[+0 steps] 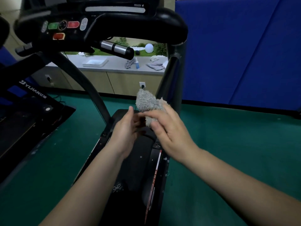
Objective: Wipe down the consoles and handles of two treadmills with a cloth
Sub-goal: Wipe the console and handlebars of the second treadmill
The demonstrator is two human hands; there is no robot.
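Observation:
A fuzzy grey cloth [147, 101] is bunched up in my right hand [169, 132], whose fingers and thumb curl round it above the treadmill's front end. My left hand [126, 128] hovers just left of it, fingers loosely extended toward the cloth, holding nothing. The black treadmill console [65, 26] with green and red buttons sits at the upper left. Its curved black handle [171, 20] arches to the right. A short grip with silver sensors [116, 48] sticks out beneath the console. The treadmill belt [138, 168] runs below my arms.
A second treadmill's base [27, 111] lies at the left. Behind stands a counter [114, 69] with a white tray [95, 62], a spray bottle [137, 63] and grey cloths [154, 65]. Blue padded panels [236, 54] fill the right; green floor [228, 144] surrounds the machines.

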